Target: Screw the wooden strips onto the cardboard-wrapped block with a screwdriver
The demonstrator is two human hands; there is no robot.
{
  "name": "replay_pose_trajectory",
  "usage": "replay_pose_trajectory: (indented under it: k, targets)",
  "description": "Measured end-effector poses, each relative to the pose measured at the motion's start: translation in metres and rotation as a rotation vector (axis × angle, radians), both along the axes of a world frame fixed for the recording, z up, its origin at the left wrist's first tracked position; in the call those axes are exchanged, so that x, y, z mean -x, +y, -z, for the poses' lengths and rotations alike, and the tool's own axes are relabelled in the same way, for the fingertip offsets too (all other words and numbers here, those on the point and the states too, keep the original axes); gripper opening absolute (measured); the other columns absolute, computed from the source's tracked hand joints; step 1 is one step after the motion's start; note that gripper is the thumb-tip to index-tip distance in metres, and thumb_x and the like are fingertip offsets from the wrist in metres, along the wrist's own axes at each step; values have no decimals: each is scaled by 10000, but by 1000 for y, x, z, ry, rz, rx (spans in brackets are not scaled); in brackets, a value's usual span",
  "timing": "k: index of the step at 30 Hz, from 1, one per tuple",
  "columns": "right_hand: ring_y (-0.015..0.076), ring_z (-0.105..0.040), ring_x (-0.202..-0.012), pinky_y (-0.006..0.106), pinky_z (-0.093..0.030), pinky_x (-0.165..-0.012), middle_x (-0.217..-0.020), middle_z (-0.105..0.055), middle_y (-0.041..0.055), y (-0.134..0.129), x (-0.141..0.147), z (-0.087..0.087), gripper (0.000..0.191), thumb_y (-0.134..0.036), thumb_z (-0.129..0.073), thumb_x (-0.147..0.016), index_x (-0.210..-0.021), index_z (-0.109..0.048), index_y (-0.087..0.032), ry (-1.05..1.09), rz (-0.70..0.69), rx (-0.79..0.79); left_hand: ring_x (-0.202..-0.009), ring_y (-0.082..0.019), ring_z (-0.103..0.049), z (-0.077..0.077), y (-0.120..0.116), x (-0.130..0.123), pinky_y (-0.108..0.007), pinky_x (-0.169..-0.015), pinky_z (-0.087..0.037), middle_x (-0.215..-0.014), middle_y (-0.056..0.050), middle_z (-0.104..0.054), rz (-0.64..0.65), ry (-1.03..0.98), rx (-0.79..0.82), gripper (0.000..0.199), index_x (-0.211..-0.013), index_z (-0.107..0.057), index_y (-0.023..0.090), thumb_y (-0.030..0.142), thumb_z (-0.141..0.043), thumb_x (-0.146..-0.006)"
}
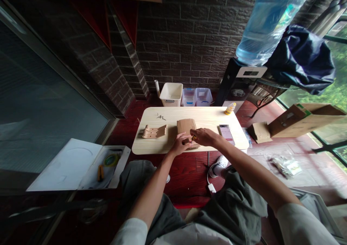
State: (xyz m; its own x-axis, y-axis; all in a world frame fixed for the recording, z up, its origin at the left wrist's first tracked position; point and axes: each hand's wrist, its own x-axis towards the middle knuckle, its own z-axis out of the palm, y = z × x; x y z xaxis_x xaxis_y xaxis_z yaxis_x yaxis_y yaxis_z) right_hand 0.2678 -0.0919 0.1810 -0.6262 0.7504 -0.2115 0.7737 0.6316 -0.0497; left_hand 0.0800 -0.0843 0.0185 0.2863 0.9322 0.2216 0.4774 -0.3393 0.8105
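On the pale table (130, 109) lies a brown cardboard piece (186, 125), near the middle. At its front edge my left hand (179, 144) is closed round a small brown wooden piece (186, 141). My right hand (202, 136) is closed just to the right, on a small tool with yellow on it (194, 137); its tip is too small to make out. A wooden assembly with holes (154, 131) rests at the left of the table. Several screws (161, 117) lie behind it. The lower part of the cardboard is partly hidden by my hands.
A phone-like flat box (226, 133) and a yellow-capped bottle (230, 108) are at the table's right. Bins (171, 93) stand behind it, beside a water dispenser (235, 82). An open white box (116, 165) with tape is at the left; a cardboard carton (292, 122) is at the right.
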Motion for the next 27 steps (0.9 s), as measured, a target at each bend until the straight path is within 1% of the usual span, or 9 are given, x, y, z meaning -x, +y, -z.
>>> replay_pose_trajectory:
  k: [3, 5, 10, 13, 16, 18, 20, 24, 27]
  targets:
    - [257, -708, -924, 272, -432, -648, -1037, -728, 144, 1, 1, 4, 284, -238, -449, -981, -1244, -503, -144, -12, 3, 0, -1339, -303, -479, 3, 2, 1, -464, -1139, -382, -1293, -88, -651, -18, -16, 0, 410, -1069, -753, 232, 314, -837, -676]
    - [260, -709, -912, 273, -428, -643, -1024, -727, 149, 2, 1, 8, 278, -256, -448, -988, -1236, -493, -137, -7, 9, 5, -1336, -301, -484, 5, 3, 2, -468, -1139, -385, -1299, -89, -648, -17, -18, -4, 440, -1106, -742, 236, 327, -830, -685]
    - [259, -709, -880, 271, -423, -637, -982, -727, 152, 6, 2, 15, 283, -325, -465, -994, -1207, -481, -140, -2, 64, 9, -1365, -301, -452, 5, 3, 3, -464, -1160, -364, -1198, -71, -706, 39, -4, -12, 359, -1076, -754, 240, 355, -792, -738]
    - [260, -707, -882, 276, -430, -645, -993, -728, 148, 5, 1, 14, 307, -328, -463, -990, -1233, -476, -141, 5, 80, 12, -1367, -303, -451, 3, 3, 2, -463, -1164, -359, -1181, -71, -713, 36, 2, -7, 381, -1096, -749, 244, 348, -798, -733]
    - [260, -703, -915, 279, -440, -670, -1042, -724, 156, 4, -1, 9, 347, -339, -457, -989, -1274, -471, -142, 16, 65, 21, -1368, -306, -450, 4, 2, 2, -460, -1162, -359, -1248, -85, -678, 7, 1, -2, 450, -1144, -733, 243, 339, -815, -712]
    - [254, -703, -928, 275, -440, -682, -1054, -726, 147, 3, -2, 6, 340, -337, -464, -984, -1272, -487, -158, 25, 54, 33, -1361, -305, -459, 5, 2, 2, -460, -1156, -365, -1286, -93, -652, -12, -8, -2, 457, -1140, -733, 239, 334, -821, -702]
    - [245, -706, -925, 267, -435, -683, -1044, -731, 127, 3, -3, 5, 310, -317, -475, -978, -1254, -507, -181, 36, 50, 34, -1355, -301, -467, 7, 3, 2, -461, -1145, -377, -1278, -96, -652, -19, -23, -7, 457, -1134, -731, 233, 328, -823, -697]
    - [233, -708, -900, 256, -417, -656, -1027, -733, 112, 4, -2, 9, 259, -265, -465, -979, -1220, -521, -191, 33, 31, 21, -1341, -303, -478, 9, 4, 2, -470, -1141, -383, -1246, -100, -667, -9, -30, -17, 449, -1123, -732, 224, 327, -824, -695]
    - [231, -705, -877, 258, -406, -638, -1002, -729, 124, 5, -2, 14, 245, -282, -441, -997, -1204, -512, -170, 27, 31, 18, -1347, -302, -472, 10, 4, 3, -468, -1149, -378, -1250, -96, -665, 6, -23, -21, 428, -1117, -736, 234, 338, -814, -710]
